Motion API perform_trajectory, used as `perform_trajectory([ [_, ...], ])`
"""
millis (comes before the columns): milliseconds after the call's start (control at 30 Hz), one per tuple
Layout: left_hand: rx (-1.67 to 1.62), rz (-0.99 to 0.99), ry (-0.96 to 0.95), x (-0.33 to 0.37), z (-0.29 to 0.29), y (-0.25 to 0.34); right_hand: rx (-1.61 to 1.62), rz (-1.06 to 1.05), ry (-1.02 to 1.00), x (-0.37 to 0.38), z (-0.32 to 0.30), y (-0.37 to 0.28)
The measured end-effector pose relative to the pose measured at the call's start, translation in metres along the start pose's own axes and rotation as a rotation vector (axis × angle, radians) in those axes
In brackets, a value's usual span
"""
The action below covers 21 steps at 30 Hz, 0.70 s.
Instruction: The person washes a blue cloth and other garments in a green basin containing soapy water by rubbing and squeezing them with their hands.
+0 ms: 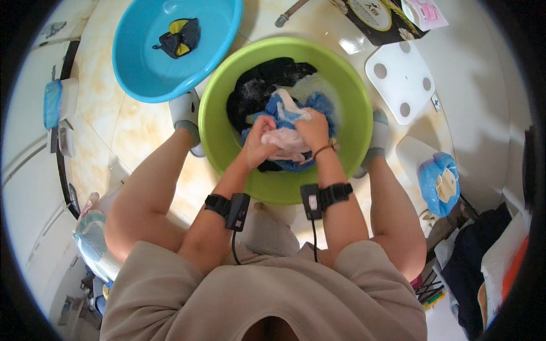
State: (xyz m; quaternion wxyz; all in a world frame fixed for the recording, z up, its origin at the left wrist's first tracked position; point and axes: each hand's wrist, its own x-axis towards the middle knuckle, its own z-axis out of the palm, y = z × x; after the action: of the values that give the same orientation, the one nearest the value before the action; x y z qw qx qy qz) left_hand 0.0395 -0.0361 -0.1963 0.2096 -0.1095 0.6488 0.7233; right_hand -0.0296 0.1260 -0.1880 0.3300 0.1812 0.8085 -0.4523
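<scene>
In a green basin (pixel 213 108) between my feet lies a wet heap of laundry. My left hand (pixel 260 143) is closed on a pale pink cloth (pixel 284 141) at the left of the heap. My right hand (pixel 313 131) grips a blue and white cloth (pixel 290 113), its fingers curled inward close to the left hand. More blue fabric (pixel 321 104) bulges out past the right hand. A dark garment (pixel 256 85) with suds on it lies along the far left side of the basin, beside cloudy water (pixel 318 85). What lies beneath both hands is hidden.
A blue basin (pixel 128 68) at the far left holds a black and yellow cloth (pixel 181 38). Right of the green basin lies a white scale (pixel 404 79); nearer stands a bin with a blue liner (pixel 435 193). A metal rod (pixel 290 14) and a dark box (pixel 381 23) are beyond.
</scene>
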Motion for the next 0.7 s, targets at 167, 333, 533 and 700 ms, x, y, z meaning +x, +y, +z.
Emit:
perform_trajectory([
  [167,0.027,-0.030,0.069,-0.043,0.017,-0.015,-0.382,-0.036,0.133,-0.065,0.014,0.024],
  [333,0.535,0.082,0.420,-0.044,0.035,-0.044,-0.474,-0.343,0.299,-0.093,0.055,0.087],
  [533,1.048,0.139,0.307,-0.017,0.033,-0.059,-0.396,-0.387,0.556,-0.061,0.094,0.104],
  [700,1.186,0.034,0.238,-0.004,0.016,-0.083,-0.547,-0.337,0.367,-0.039,0.093,0.104],
])
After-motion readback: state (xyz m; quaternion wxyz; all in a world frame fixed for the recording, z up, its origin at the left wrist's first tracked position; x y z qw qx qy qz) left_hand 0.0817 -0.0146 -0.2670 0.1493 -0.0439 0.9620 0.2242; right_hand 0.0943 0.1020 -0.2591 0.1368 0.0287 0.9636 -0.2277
